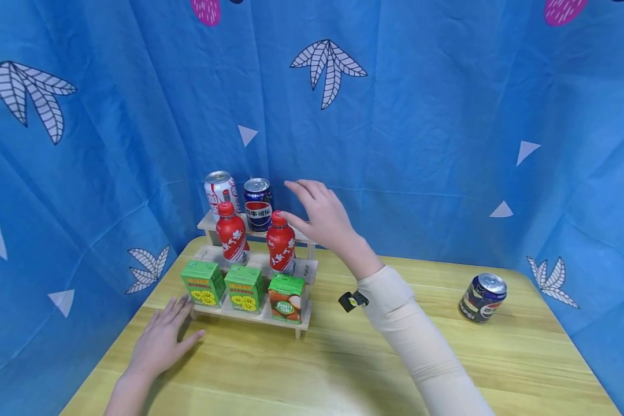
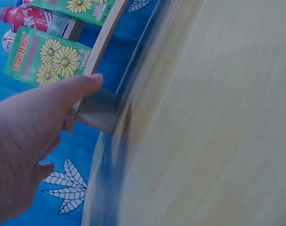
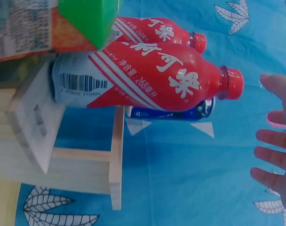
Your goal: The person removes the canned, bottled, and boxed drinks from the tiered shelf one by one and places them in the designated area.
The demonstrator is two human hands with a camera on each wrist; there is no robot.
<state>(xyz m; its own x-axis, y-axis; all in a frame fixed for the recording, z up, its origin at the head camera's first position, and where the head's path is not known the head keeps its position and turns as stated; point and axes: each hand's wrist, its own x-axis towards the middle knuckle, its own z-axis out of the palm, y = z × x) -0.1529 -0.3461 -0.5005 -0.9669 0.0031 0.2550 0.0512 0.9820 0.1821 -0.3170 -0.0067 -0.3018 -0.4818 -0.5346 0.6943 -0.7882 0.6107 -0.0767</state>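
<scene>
A three-step wooden rack (image 1: 262, 257) holds drinks. My right hand (image 1: 319, 214) hovers by the right-hand red bottle (image 1: 281, 245) with its fingers spread and nothing held. In the right wrist view a small gap separates the thumb from that bottle's cap (image 3: 234, 84). Behind, on the top step, stand a white-and-red can (image 1: 221, 190) and a blue Pepsi can (image 1: 258, 205). Another red bottle (image 1: 232, 237) is on the middle step. Beside the rack's front left corner lies my left hand (image 1: 161, 341), fingers extended; whether its thumb touches the rack I cannot tell.
Two green chrysanthemum drink cartons (image 1: 203, 283) and a green-and-brown carton (image 1: 286, 300) line the bottom step. A dark Pepsi can (image 1: 482, 297) stands apart at the right of the wooden table (image 1: 395, 346). Blue patterned cloth (image 1: 421, 115) hangs behind and at both sides.
</scene>
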